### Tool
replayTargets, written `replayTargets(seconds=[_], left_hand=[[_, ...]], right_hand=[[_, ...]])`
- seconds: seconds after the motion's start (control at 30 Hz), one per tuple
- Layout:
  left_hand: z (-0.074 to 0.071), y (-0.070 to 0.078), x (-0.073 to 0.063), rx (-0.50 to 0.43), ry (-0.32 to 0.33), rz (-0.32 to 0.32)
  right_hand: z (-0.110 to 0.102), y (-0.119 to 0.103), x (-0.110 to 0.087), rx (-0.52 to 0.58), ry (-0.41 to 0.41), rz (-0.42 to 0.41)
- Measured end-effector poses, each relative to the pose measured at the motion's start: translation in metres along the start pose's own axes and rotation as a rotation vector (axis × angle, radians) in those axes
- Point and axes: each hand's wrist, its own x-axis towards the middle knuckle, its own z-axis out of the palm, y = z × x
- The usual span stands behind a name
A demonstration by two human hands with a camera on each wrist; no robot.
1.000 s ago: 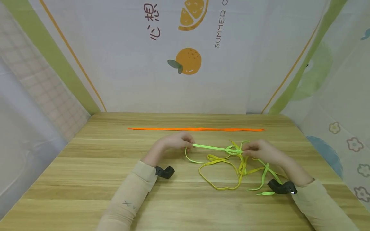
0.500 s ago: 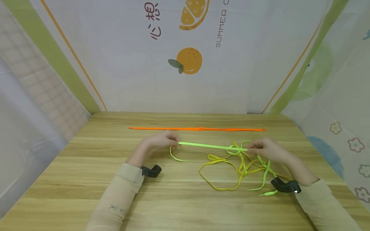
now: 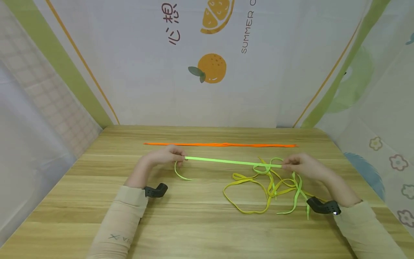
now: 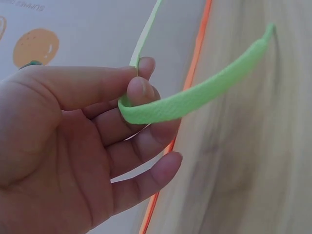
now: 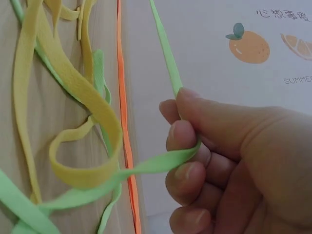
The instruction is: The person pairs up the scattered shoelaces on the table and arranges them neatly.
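Note:
A flat light-green shoelace (image 3: 223, 161) is stretched nearly straight between the two hands above the table. My left hand (image 3: 165, 155) pinches it between thumb and fingers, and a short tail with its tip curls down below that hand, also plain in the left wrist view. With thumb and forefinger my right hand (image 3: 305, 166) pinches the other end of the taut stretch. From there the green lace runs down into a loose tangle with a yellow shoelace (image 3: 247, 212). In the right wrist view the yellow lace (image 5: 105, 107) loops over the green one.
An orange shoelace (image 3: 223, 144) lies straight across the back of the wooden table (image 3: 207, 233). Behind the table hangs a white printed cloth (image 3: 142, 90), and more cloth hangs at both sides. Black wrist cameras (image 3: 156, 190) sit on both forearms.
My left hand has moved left, drawing the green lace out into a longer straight stretch. My right hand has shifted slightly right, and the green end near its wrist has swung. The yellow lace stays nearly still.

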Motion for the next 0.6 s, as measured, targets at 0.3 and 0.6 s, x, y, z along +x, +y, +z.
replayTargets(seconds=[0.3, 0.6], left_hand=[[-0.012, -0.004, -0.011, 0.005, 0.01, -0.016], [-0.024, -0.008, -0.025, -0.01, 0.032, -0.034]], right_hand=[[-0.008, 0.004, -0.004, 0.004, 0.01, 0.025], [-0.015, 0.01, -0.008, -0.019, 0.034, 0.009]])
